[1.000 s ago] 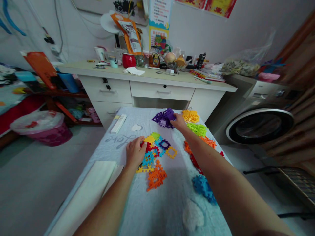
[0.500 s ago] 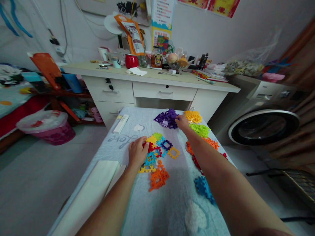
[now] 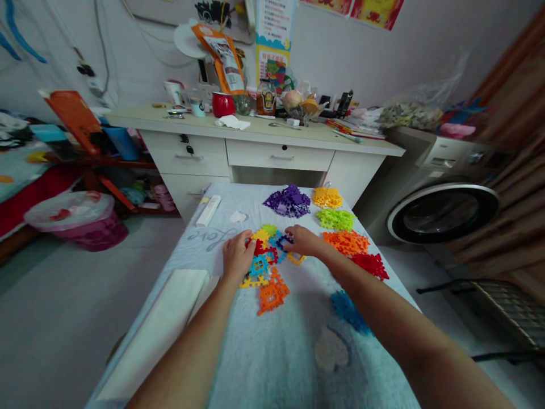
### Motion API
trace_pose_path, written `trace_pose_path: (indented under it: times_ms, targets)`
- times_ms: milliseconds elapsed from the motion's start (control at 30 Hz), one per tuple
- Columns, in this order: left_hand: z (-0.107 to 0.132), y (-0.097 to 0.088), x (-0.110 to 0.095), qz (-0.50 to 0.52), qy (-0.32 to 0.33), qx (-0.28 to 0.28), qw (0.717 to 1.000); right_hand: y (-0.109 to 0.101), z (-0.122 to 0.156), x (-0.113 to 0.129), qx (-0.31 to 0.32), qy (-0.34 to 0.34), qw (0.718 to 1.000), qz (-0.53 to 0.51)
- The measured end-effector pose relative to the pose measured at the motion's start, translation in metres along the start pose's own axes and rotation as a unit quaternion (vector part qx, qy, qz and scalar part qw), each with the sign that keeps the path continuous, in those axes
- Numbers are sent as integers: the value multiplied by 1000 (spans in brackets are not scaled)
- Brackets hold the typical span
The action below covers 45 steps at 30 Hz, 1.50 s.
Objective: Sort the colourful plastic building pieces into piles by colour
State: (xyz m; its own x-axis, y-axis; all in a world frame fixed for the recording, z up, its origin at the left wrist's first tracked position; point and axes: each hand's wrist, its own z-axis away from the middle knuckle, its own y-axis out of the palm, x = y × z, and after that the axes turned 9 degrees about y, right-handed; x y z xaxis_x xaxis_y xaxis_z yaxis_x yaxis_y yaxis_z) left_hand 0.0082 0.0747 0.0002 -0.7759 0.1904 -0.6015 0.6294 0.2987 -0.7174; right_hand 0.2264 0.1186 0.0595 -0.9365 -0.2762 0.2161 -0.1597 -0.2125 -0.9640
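A mixed group of interlocking plastic tiles lies mid-bed: a yellow tile [image 3: 259, 234], a light blue tile [image 3: 259, 266], an orange tile [image 3: 273, 295] and others. My left hand [image 3: 238, 254] rests at the group's left side, thumb and index finger closed about the edge of a red tile [image 3: 264, 251]. From the right, my right hand [image 3: 304, 241] reaches in, its fingertips pinched at a dark purple square tile [image 3: 281, 241]. The fingers partly cover that tile and a yellow-orange frame tile [image 3: 297, 259] below it.
Sorted tile piles lie beyond and rightward: purple [image 3: 287, 201], yellow [image 3: 327, 197], lime green [image 3: 335, 218], orange [image 3: 347, 242], red [image 3: 371, 264], blue [image 3: 349, 311]. A white box [image 3: 209, 211] sits at far left. A cluttered desk [image 3: 255, 133] and washing machine [image 3: 434, 210] stand behind.
My right hand has come back from the purple pile, toward me and left, to the mixed tiles. My left hand stays by the red tile. The view has shifted slightly.
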Motion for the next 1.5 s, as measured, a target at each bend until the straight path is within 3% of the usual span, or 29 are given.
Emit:
trace_pose_path:
  times_ms: [200,467,633,733,833,967,1033,1333,1500]
  targets:
    - [1,-1,-1,0,-7,0,1000,20,9,7,-30,42,999,6]
    - [1,-1,-2,3,-2,-6,1000,0,10,5,-23,92,995,-32]
    - [1,-1,-1,8,1,-9,1000,-3,2,-11,-63,96,992,-52]
    - [1,0,1,11,8,-13,1000,-2,-11,-25,-91,108,979,-149]
    - [0,1,2,13,10,-14,1000,-5,-28,-36,-125,180,911,-350]
    - [-1,1,3,16,8,-12,1000,-12,-53,-39,-187,252,750,-582]
    - [-1,2,3,17,8,-10,1000,-15,-65,-39,-191,266,698,-637]
    - [-2,2,4,12,6,-6,1000,-28,-121,-38,-208,287,626,-694]
    - [-1,3,4,10,3,-7,1000,-30,-139,-39,-221,281,623,-695]
